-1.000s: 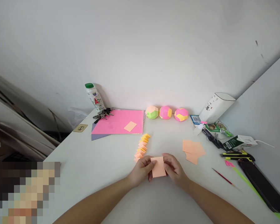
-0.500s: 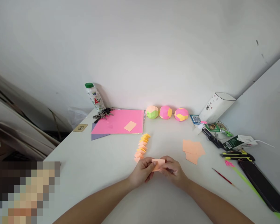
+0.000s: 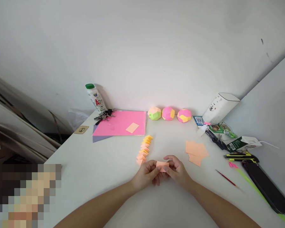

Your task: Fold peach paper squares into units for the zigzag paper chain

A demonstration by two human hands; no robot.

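Between my two hands is a small peach piece of paper, pinched near its ends above the table. My left hand grips its left side with the thumb on the front. On its right side, my right hand presses the thumb against the lower part, with the index finger raised. Just beyond my left hand lies a row of folded paper pieces in peach and orange. Several flat peach paper squares overlap on the table to the right of my hands.
A pink sheet bears a paper slip, keys and a bottle. Three faceted paper balls line the wall. At right are a thin brush, a utility knife, a black case and a white box.
My right thumb has moved onto the front of the peach paper, and my right index finger has lifted off. The paper has shifted slightly to the right.
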